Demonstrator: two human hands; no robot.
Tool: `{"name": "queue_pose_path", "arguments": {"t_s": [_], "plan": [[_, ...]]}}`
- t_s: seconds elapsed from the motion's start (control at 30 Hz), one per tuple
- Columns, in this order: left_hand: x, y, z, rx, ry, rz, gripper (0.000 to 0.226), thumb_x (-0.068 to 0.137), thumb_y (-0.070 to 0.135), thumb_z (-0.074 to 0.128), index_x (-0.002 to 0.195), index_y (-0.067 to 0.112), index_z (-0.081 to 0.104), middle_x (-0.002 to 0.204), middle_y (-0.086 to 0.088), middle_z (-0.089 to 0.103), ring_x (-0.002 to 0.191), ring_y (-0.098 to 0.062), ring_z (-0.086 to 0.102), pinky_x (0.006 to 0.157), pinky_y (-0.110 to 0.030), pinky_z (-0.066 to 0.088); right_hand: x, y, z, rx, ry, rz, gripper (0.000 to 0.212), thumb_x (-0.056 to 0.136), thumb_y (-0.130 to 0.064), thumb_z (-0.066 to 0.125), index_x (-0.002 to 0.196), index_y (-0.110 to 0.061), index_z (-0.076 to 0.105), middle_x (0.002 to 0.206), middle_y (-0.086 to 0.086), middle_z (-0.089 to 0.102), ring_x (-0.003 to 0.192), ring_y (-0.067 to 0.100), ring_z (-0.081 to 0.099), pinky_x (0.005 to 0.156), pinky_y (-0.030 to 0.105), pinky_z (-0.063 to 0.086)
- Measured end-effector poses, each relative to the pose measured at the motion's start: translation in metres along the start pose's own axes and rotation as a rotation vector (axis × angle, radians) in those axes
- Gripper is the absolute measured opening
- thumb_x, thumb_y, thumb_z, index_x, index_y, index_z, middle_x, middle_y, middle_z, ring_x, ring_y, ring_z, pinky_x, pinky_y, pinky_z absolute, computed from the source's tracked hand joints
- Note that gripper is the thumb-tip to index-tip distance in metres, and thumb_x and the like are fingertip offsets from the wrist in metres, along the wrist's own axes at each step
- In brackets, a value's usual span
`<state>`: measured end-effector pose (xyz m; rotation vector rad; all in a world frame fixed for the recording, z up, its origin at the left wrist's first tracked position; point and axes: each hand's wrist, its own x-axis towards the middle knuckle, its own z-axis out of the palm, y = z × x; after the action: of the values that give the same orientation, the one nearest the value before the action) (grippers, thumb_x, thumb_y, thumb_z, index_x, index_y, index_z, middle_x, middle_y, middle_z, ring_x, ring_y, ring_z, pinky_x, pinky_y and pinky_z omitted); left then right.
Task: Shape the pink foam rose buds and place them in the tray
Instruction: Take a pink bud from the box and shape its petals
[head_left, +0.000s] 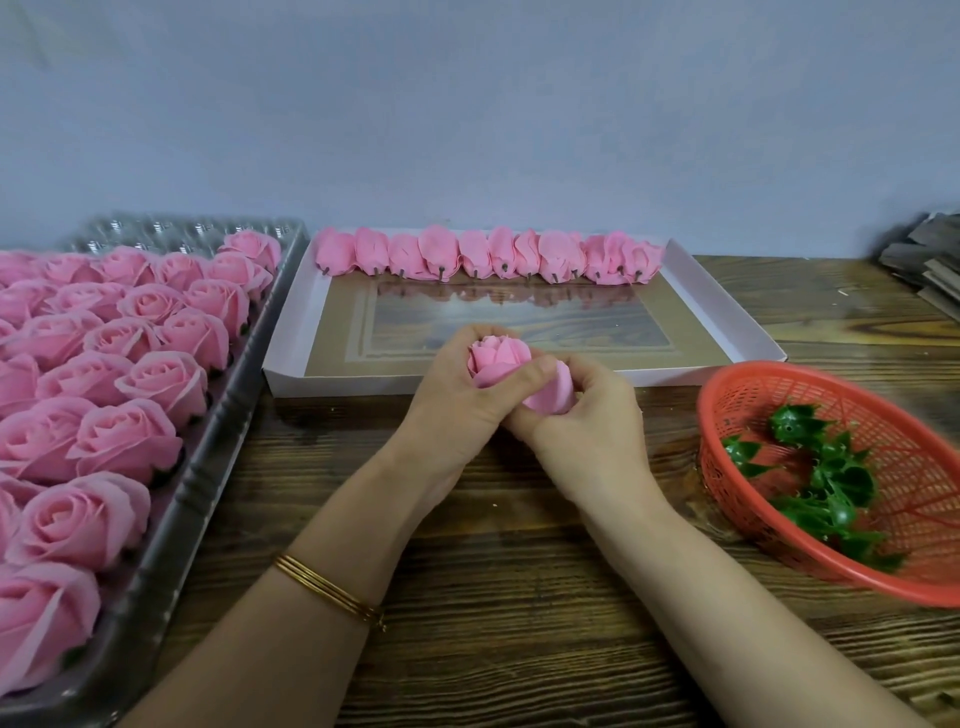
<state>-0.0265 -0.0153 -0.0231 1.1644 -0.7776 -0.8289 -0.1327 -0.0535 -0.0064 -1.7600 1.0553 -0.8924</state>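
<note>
Head view: left hand (452, 402) and right hand (589, 423) fingers grip the rose bud (497, 359), tip pointing toward the tray (731, 312).

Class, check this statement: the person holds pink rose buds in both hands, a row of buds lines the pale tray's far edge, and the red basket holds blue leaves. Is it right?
Not quite: the head view shows the plastic leaves in the red basket are green, not blue. The rest stands.

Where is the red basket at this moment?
In the head view, the red basket stands on the wooden table at the right, beside the right hand and in front of the near right corner of the white tray.
</note>
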Motion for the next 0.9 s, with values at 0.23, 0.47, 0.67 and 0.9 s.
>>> {"name": "queue_pose_path", "arguments": {"t_s": [0.23, 0.47, 0.67, 0.9], "plan": [[0.0005, 0.0012, 0.0017, -0.048, 0.017, 0.005, 0.019, 0.085, 0.011, 0.071, 0.096, 0.012, 0.055, 0.105, -0.023, 0.066, 0.088, -0.019, 0.064, 0.075, -0.029, 0.056, -0.0016, -0.0024, -0.0010, 0.065, 0.033, 0.086, 0.039, 0.055, -0.035, 0.081, 0.086, -0.024, 0.062, 0.080, -0.006, 0.069, 0.077, 0.014, 0.065, 0.077, 0.047, 0.056], [0.0009, 0.0020, 0.0004, -0.015, 0.049, -0.001, 0.010, 0.091, 0.009, 0.063, 0.097, 0.012, 0.055, 0.111, -0.028, 0.065, 0.090, -0.021, 0.063, 0.081, -0.034, 0.054, -0.0044, -0.0057, -0.0024, 0.153, 0.017, 0.090, 0.030, 0.057, -0.032, 0.069, 0.085, -0.022, 0.069, 0.076, -0.004, 0.071, 0.079, 0.021, 0.069, 0.078, 0.050, 0.056], [-0.0008, 0.0016, 0.0021, 0.048, 0.018, 0.028, 0.012, 0.092, 0.011, 0.063, 0.092, 0.019, 0.054, 0.100, -0.014, 0.064, 0.087, -0.017, 0.062, 0.079, -0.030, 0.053, -0.0045, -0.0049, -0.0030, 0.262, 0.050, 0.091, 0.029, 0.070, -0.015, 0.075, 0.098, -0.017, 0.066, 0.082, -0.001, 0.071, 0.082, 0.022, 0.069, 0.085, 0.047, 0.055], [-0.0024, 0.0034, 0.0031, 0.032, 0.004, 0.062, 0.008, 0.094, 0.011, 0.060, 0.092, 0.016, 0.053, 0.083, 0.002, 0.065, 0.077, -0.008, 0.061, 0.069, -0.024, 0.053, -0.0044, -0.0004, -0.0016, 0.388, 0.043, 0.055, 0.033, 0.076, 0.000, 0.074, 0.098, -0.018, 0.058, 0.083, 0.002, 0.069, 0.077, 0.016, 0.067, 0.081, 0.036, 0.057]]}}
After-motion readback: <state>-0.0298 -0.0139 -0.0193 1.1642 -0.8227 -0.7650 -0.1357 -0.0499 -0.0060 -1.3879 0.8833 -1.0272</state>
